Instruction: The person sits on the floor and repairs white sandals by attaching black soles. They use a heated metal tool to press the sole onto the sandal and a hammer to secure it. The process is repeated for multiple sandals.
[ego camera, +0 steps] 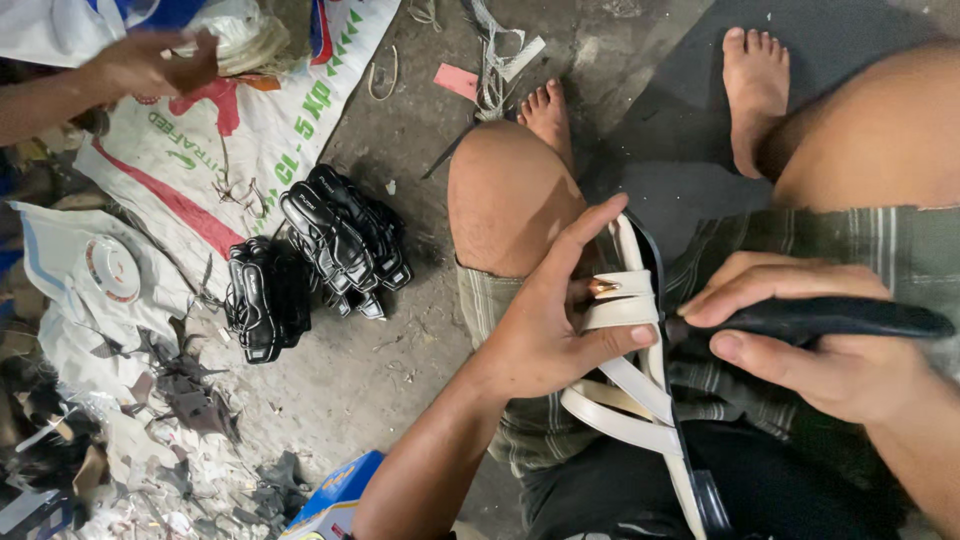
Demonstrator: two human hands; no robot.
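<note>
On the person's lap, a cream strappy sandal (640,385) held by both hands

The left hand (555,320) is clamped on the sandal's straps, fingers wrapped across them with the thumb pointing up, while the right hand (810,345) is closed around a black tool handle (830,317) whose tip touches the sandal's edge. The sandal rests tilted over green plaid shorts (870,250), between the person's bare knees. On the concrete floor (400,370) to the left lie two piles of black sandal soles (310,260), near a printed white sack (220,150) and dark scraps (190,390). At the top left, another person's hand (150,62) reaches over the sack
</note>
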